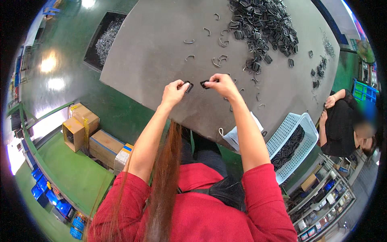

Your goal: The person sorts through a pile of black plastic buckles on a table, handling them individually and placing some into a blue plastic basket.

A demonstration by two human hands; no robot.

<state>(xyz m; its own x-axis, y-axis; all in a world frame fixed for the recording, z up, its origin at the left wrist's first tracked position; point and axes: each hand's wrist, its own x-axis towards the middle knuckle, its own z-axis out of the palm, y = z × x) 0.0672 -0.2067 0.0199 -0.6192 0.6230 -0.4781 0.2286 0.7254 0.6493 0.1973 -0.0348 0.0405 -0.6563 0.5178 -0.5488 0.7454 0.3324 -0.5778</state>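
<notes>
Over the near part of the grey table (153, 48), my left hand (173, 92) is closed on a small black plastic loop (189, 87) with an open middle. A short way to its right, my right hand (222, 86) pinches another small black piece (204, 84); my fingers cover part of it. The two pieces are apart. Loose bent metal wire clips (219, 60) lie beyond my hands and beside my right wrist. A large heap of black plastic loops (262, 28) covers the far right part of the table.
A light blue basket (288, 133) of black pieces stands at the right edge, near a white face mask (238, 135). Another person (342, 121) works at the far right. A dark tray of metal clips (107, 42) is beyond the left edge. Cardboard boxes (107, 147) stand lower left.
</notes>
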